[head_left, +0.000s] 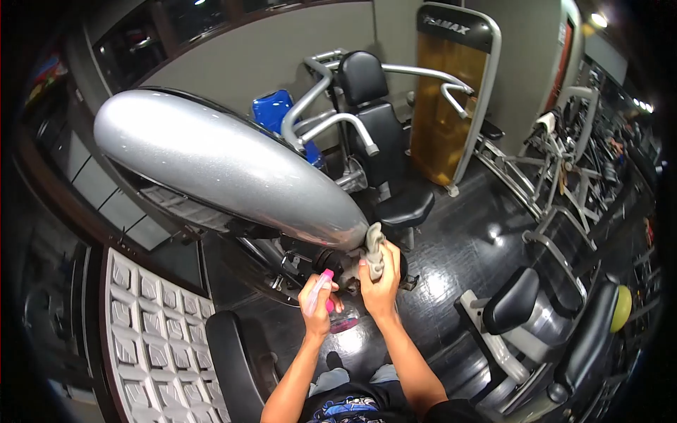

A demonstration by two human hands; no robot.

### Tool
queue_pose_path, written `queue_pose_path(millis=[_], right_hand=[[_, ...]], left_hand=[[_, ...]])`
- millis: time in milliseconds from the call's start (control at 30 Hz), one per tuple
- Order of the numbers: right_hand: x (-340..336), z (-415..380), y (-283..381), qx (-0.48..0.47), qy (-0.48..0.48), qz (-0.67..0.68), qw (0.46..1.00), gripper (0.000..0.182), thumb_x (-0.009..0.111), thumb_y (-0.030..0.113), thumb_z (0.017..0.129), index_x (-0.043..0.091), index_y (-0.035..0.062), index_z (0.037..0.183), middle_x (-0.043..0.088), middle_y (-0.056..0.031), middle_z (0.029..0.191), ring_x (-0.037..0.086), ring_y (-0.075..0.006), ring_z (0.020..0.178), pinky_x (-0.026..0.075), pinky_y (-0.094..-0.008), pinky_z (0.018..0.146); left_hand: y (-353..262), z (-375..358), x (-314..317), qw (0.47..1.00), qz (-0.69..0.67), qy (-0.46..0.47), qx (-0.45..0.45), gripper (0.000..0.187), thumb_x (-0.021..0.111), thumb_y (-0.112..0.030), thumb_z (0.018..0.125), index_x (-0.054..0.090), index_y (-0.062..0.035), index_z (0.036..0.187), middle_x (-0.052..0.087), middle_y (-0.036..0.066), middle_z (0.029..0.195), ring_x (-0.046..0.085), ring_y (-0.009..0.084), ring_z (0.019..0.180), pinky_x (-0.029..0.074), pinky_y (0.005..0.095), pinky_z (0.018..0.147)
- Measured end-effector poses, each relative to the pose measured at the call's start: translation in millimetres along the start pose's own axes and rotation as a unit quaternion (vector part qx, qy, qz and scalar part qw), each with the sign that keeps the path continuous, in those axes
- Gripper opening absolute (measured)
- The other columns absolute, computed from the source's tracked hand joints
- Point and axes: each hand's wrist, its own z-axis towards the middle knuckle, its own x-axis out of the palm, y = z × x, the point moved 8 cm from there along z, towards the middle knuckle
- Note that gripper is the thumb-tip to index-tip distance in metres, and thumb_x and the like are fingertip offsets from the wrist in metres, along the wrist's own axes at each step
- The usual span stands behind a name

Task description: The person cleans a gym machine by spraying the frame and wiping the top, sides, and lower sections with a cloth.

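Note:
My left hand (316,303) is wrapped round a spray bottle (328,274) with a pink spray head. Its body, partly hidden by my fingers, shows pinkish below the hand. My right hand (381,285) grips a crumpled beige-grey cloth (375,247). The cloth is at the lower, narrow end of a long silver machine cover (233,166), and it appears to touch the surface there. Dark machine parts below that end are partly hidden behind both hands.
Beyond the cover stands a machine with a black padded seat (405,208) and silver arms. A tall weight-stack housing (451,99) is behind it. At right is a black-padded bench (511,299); at lower left, a white moulded panel (159,338) and a black pad (236,366).

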Motion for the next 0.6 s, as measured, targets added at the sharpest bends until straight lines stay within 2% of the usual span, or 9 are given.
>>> queue_pose_path(millis=[67,167,267,300,333,400,467,600], right_hand=[[-1.9,-9.6,-9.5,-0.007,0.036,-0.01,0.999,0.044,0.074,0.004,0.078,0.058,-0.0036,0.118,0.058,-0.0205,0.117,0.061,-0.0365,0.105,0.049,-0.0409,0.09],[-11.5,-20.5,-30.3,0.08,0.068,0.011,0.994,0.046,0.078,0.004,0.075,0.06,-0.0012,0.117,0.065,-0.017,0.111,0.065,-0.0309,0.103,0.05,-0.039,0.09],[-17.2,-20.7,-28.5,0.097,0.096,0.076,0.988,0.048,0.079,0.004,0.073,0.061,-0.0001,0.117,0.066,-0.0167,0.112,0.065,-0.0298,0.105,0.05,-0.0389,0.092],[-17.4,-16.0,-20.5,0.043,0.1,0.046,0.993,0.051,0.08,-0.001,0.068,0.064,0.0017,0.116,0.066,-0.0149,0.114,0.065,-0.0302,0.106,0.051,-0.0386,0.093],[-14.8,-9.9,-17.3,0.039,0.106,0.048,0.992,0.051,0.08,-0.001,0.068,0.064,0.0017,0.116,0.066,-0.0149,0.114,0.065,-0.0302,0.106,0.051,-0.0386,0.093],[-11.6,8.1,14.5,-0.084,0.084,0.044,0.992,0.053,0.081,-0.004,0.061,0.067,0.0044,0.112,0.065,-0.013,0.115,0.065,-0.0306,0.105,0.053,-0.0388,0.09],[-7.1,21.1,35.7,-0.147,0.062,0.04,0.986,0.055,0.083,-0.003,0.057,0.07,0.0087,0.11,0.064,-0.0116,0.112,0.064,-0.0304,0.103,0.054,-0.0391,0.085],[-2.1,18.3,33.1,-0.178,0.096,0.015,0.979,0.051,0.083,0.001,0.059,0.071,0.0129,0.107,0.059,-0.0104,0.111,0.064,-0.0306,0.099,0.054,-0.0395,0.083]], left_hand=[[-9.0,-1.6,4.5,0.999,-0.017,-0.024,0.017,0.022,0.053,-0.018,0.097,0.054,0.0028,0.089,0.058,0.01,0.077,0.054,0.0148,0.045,0.049,0.0298,0.047],[-28.4,-2.7,13.1,0.998,-0.024,-0.037,0.048,0.023,0.054,-0.019,0.095,0.054,0.0028,0.087,0.058,0.01,0.075,0.053,0.0143,0.043,0.049,0.0293,0.046],[-39.2,-1.7,22.0,0.997,-0.007,-0.042,0.066,0.025,0.055,-0.02,0.094,0.054,0.003,0.085,0.057,0.01,0.074,0.053,0.0142,0.042,0.048,0.0289,0.044],[-39.3,-2.2,23.6,0.997,0.002,-0.045,0.062,0.026,0.056,-0.022,0.093,0.054,0.0031,0.085,0.057,0.01,0.073,0.053,0.0142,0.042,0.048,0.0287,0.044],[-39.4,-3.7,23.9,0.997,0.001,-0.052,0.066,0.026,0.056,-0.022,0.093,0.054,0.0031,0.085,0.057,0.01,0.073,0.053,0.0142,0.042,0.048,0.0287,0.044],[-40.5,-7.2,24.4,0.995,0.023,-0.062,0.08,0.027,0.057,-0.022,0.093,0.054,0.003,0.085,0.058,0.01,0.074,0.054,0.0143,0.043,0.048,0.0283,0.045],[-46.4,-14.0,25.7,0.992,0.031,-0.083,0.095,0.026,0.057,-0.021,0.094,0.055,0.0032,0.085,0.058,0.01,0.075,0.055,0.0144,0.043,0.049,0.0282,0.045],[-47.1,-26.4,21.0,0.989,0.011,-0.117,0.091,0.023,0.057,-0.018,0.095,0.055,0.0034,0.087,0.059,0.011,0.077,0.056,0.0145,0.045,0.049,0.028,0.046]])
